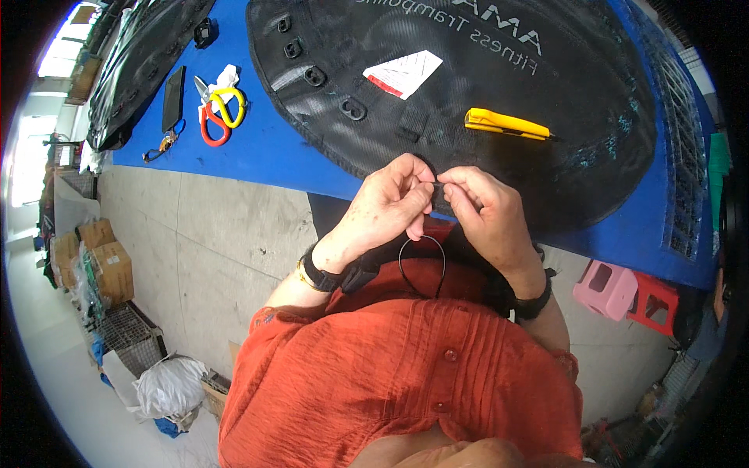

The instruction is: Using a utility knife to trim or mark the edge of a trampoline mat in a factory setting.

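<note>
Orange-red shirt (343,366), forearms (287,295) angled inward, left hand (388,201), right hand (489,214) pinching small dark piece (440,201)

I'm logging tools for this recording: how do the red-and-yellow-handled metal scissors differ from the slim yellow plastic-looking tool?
The scissors have two loop handles, one red and one yellow; the yellow tool has a single straight body. The scissors lie on the blue tabletop, the yellow tool on the black sheet. Both lie unheld.
</note>
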Demonstrator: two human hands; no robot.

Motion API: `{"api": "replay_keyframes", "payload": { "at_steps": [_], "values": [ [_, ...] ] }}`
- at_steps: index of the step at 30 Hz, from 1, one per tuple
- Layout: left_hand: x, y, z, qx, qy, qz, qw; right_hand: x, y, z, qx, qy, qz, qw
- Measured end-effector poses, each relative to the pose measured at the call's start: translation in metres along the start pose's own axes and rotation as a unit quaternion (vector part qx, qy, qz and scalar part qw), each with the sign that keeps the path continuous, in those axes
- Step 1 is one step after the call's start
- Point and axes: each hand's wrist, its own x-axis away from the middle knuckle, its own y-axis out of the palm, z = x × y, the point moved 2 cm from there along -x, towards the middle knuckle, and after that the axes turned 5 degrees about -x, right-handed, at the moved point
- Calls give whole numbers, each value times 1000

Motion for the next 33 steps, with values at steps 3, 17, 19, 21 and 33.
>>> {"api": "replay_keyframes", "payload": {
  "at_steps": [3, 17, 19, 21, 33],
  "values": [
    [0, 0, 2, -15, -6, 0, 1000, -1, 0, -2, -2, 23, -7, 1000],
    [-1, -1, 5, -35, -27, 6, 999, -8, 3, -2, -37, 86, -28, 995],
    [-2, 0, 7, -37, -31, 5, 999, -6, 5, 5, -54, 95, -24, 994],
    [-2, 0, 8, -40, -34, 1, 999, -5, 6, 9, -72, 105, -18, 992],
    [-1, 1, 7, -30, -30, 13, 999, -4, -1, 1, -23, 48, -21, 998]
  ]
}}
